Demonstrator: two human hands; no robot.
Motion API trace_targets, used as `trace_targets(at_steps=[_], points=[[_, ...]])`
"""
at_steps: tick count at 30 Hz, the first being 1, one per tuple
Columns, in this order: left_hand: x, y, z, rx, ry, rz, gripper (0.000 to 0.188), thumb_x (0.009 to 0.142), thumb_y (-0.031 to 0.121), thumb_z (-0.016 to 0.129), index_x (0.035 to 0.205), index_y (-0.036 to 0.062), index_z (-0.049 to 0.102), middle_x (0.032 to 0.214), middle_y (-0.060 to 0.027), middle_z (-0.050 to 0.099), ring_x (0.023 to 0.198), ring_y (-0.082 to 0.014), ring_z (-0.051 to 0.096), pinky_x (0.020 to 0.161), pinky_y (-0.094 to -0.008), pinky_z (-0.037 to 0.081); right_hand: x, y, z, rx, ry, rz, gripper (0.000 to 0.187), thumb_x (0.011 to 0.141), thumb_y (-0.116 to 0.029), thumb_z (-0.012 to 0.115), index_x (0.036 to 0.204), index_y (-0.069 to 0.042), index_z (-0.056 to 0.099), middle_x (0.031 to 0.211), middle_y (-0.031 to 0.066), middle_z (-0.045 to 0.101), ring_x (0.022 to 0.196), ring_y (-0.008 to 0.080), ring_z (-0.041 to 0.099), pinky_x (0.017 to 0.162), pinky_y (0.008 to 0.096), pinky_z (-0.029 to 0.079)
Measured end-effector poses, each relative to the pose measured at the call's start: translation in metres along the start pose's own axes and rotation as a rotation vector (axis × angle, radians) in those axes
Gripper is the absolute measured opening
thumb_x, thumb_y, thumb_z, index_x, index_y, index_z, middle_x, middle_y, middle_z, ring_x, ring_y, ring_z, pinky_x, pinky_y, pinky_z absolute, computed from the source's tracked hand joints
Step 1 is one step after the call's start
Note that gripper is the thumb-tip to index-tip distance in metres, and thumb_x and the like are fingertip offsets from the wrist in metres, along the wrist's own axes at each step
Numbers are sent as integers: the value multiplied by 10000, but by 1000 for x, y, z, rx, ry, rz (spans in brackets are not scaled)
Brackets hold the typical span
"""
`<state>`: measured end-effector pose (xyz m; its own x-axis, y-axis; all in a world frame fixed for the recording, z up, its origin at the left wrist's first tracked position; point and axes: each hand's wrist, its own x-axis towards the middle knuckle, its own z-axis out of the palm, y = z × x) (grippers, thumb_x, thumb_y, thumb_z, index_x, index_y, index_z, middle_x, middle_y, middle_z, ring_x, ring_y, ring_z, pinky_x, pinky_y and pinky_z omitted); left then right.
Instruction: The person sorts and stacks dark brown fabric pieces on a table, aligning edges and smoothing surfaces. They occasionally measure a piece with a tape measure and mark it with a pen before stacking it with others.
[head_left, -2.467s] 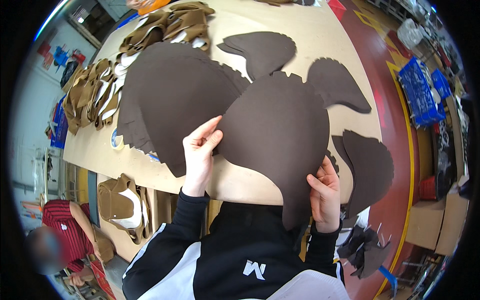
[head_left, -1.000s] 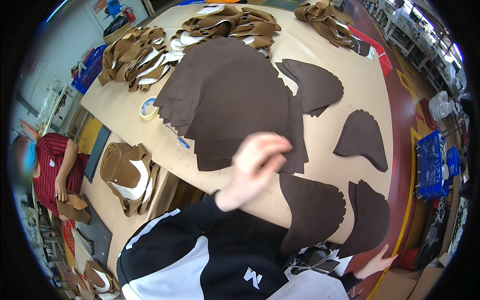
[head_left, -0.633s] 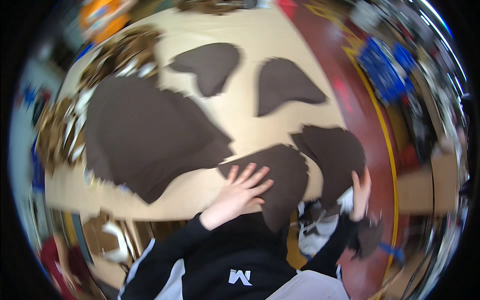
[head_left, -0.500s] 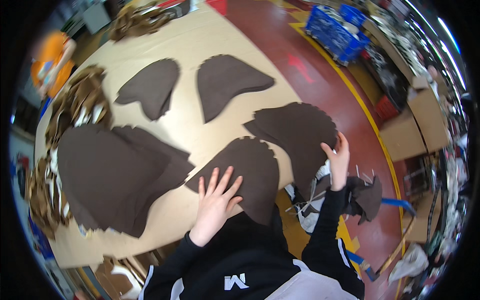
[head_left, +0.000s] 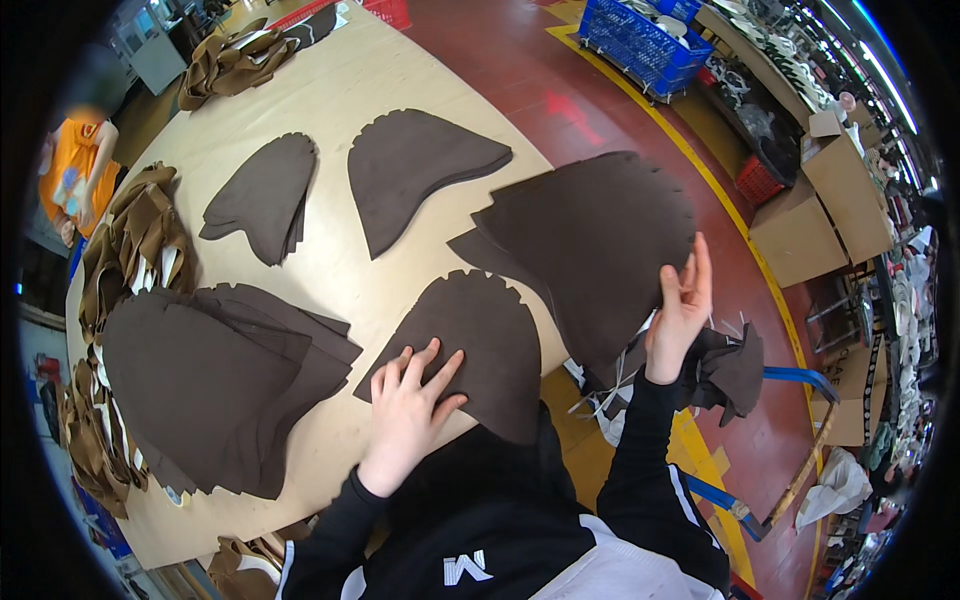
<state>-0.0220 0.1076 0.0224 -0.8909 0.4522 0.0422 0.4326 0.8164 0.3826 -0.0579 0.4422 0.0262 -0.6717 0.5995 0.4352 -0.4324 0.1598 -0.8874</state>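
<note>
My left hand [head_left: 400, 418] lies with fingers spread on a dark brown leather-like cut piece [head_left: 465, 345] with a notched curved edge, at the table's near edge. My right hand [head_left: 680, 315] has the right edge of another such piece [head_left: 610, 240] between thumb and fingers. That piece is raised and tilted, partly over similar pieces beneath it. To the left, a fanned stack of the same brown pieces [head_left: 200, 385] covers the table. Farther off lie two smaller piles, one on the left [head_left: 265, 190] and one on the right [head_left: 415, 170].
Bundles of lighter brown pieces [head_left: 140, 235] line the left edge of the pale table [head_left: 320, 90]. Beyond the right edge are a blue crate [head_left: 640, 45], cardboard boxes [head_left: 800, 235] and a blue-framed cart [head_left: 800, 378]. A person in orange [head_left: 85, 165] stands at far left.
My right hand has lifted the right-hand brown piece, which now appears larger and higher over the pieces below. My left hand stays on the near piece. The view has shifted slightly.
</note>
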Motion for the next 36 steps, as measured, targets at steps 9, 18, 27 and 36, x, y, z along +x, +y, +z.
trace_targets(at_steps=[9, 18, 27, 36], points=[[37, -74, -19, -973, 114, -398, 327, 1039, 179, 539, 1310, 9, 605, 1308, -136, 627, 1218, -215, 595, 933, -334, 524, -16, -56, 4, 121, -8, 148, 612, 907, 57, 611, 1488, -4, 428, 1491, 180, 488, 1322, 243, 529, 1126, 360, 393], [34, -61, -16, -667, 45, -195, 821, 727, 264, 870, 1436, 63, 508, 1426, -150, 501, 1252, -278, 529, 1010, -375, 466, -19, 48, -7, -1028, -119, 317, 736, 906, -314, 728, 1461, 48, 408, 1457, 277, 458, 1416, 393, 362, 1163, 434, 291], [31, -27, -9, -348, 49, -236, 910, 629, 229, 903, 1425, 67, 493, 1387, -146, 490, 1285, -331, 454, 1057, -448, 396, 6, 26, 22, -275, -116, 75, 525, 893, -11, 701, 1367, 41, 481, 1327, 144, 579, 1191, 210, 545, 1064, 324, 390], [26, -74, -6, -916, -76, -317, 369, 886, 41, 687, 1229, -17, 565, 1053, -107, 698, 992, -159, 631, 865, -289, 486, 22, -54, -23, 498, 29, 75, 583, 935, -60, 631, 1476, -19, 416, 1376, 117, 570, 1218, 223, 569, 1078, 372, 421]])
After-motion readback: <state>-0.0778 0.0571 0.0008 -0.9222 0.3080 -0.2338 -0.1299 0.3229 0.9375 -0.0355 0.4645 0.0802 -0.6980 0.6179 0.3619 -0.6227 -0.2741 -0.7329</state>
